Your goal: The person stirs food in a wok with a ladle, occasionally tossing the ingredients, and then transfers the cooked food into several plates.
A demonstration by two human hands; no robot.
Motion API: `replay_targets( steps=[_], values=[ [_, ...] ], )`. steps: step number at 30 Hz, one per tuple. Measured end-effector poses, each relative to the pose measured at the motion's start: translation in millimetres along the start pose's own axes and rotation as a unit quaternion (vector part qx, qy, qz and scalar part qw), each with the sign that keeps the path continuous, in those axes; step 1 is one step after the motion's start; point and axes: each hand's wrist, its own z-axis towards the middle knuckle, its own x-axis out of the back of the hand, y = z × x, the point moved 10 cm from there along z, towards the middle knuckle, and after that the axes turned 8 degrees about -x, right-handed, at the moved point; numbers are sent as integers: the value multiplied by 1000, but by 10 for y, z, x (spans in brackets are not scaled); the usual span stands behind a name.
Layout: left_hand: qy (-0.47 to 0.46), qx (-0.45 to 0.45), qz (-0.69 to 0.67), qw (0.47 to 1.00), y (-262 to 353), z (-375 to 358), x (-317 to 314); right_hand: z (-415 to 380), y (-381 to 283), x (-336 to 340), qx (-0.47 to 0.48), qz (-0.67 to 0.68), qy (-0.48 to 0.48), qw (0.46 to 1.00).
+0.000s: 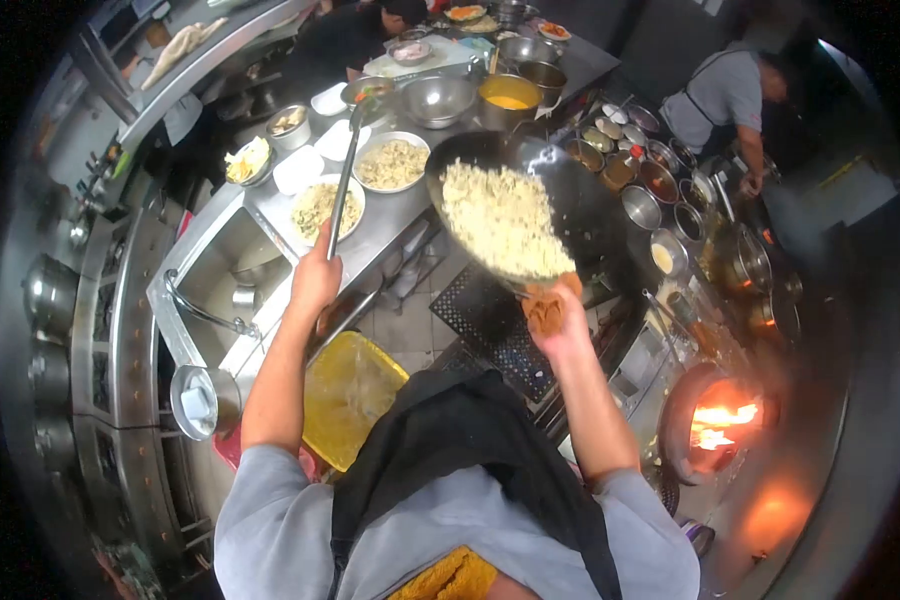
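Observation:
My right hand [558, 322] is closed around the near rim of a large dark wok [595, 200], with a folded brown cloth [545, 308] between palm and metal. Tilted in the air, the wok holds a mass of pale yellow fried rice [500, 218]. My left hand [318, 275] grips a long-handled ladle [346, 185], which points up and away; its head is hard to make out against a bowl. Beyond the ladle, two white plates of similar rice, one nearer [320, 215] and one farther [390, 162], sit on the steel counter [270, 205].
At right, a lit burner [720, 425] shows flames. Seasoning pots [660, 180] crowd the right side, and a co-worker [725, 100] stands beyond. A sink [235, 245] with a faucet [210, 318] is at left. Below sits a yellow bin [350, 395].

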Motion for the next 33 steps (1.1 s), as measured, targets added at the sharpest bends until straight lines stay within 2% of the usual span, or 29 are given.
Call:
replay_targets(
  steps=[2, 3, 6, 7, 8, 10, 12, 13, 16, 17, 18, 19, 20, 22, 23, 26, 31, 33],
  values=[
    [-30, 50, -99, 993, 144, -260, 280, -81, 184, 78, 57, 4, -62, 996],
    [17, -34, -111, 993, 168, -363, 403, -311, 319, 137, 65, -15, -20, 998],
    [121, -229, -92, 962, 466, -745, 778, -558, 414, 247, 62, -33, -26, 997],
    [17, -103, -180, 978, 529, -776, 848, -620, 458, 298, 63, -26, -17, 998],
    [-76, 22, -261, 962, 507, -827, 776, -631, 391, 227, 83, -37, -22, 996],
    [-67, -17, -300, 951, 593, -833, 840, -676, 380, 127, 107, -50, -28, 993],
    [-132, -5, -302, 944, 738, -869, 768, -815, 362, 99, 194, -93, -29, 976],
    [-130, -19, -262, 956, 793, -855, 732, -822, 400, 155, 239, -112, -27, 964],
    [-234, -24, -213, 948, 789, -989, -117, -622, 544, 564, 368, -223, 39, 902],
    [-290, -29, -286, 913, 931, -1131, -451, -444, 600, 796, 379, -242, 69, 891],
    [-402, 85, -445, 796, 1002, -1421, -872, -520, 532, 732, 377, -240, 73, 891],
    [-416, 168, -525, 723, 1227, -1608, -896, -566, 533, 587, 289, -208, 62, 933],
    [-425, 173, -522, 719, 1187, -1615, -992, -541, 594, 531, 198, -173, 51, 963],
    [-451, 255, -695, 499, 1286, -1673, -1278, -392, 725, 745, 160, -149, 67, 974],
    [-472, 253, -701, 471, 1280, -1727, -1396, -364, 841, 868, 121, -113, 81, 983],
    [-470, 312, -694, 447, 1040, -1889, -1550, -314, 1178, 1134, 44, -61, 112, 991],
    [-445, 326, -701, 451, 812, -1939, -1252, -511, 1393, 989, -20, -29, 87, 996],
    [-423, 323, -712, 457, 746, -1870, -1057, -514, 1356, 861, -18, -61, 85, 994]
  ],
)
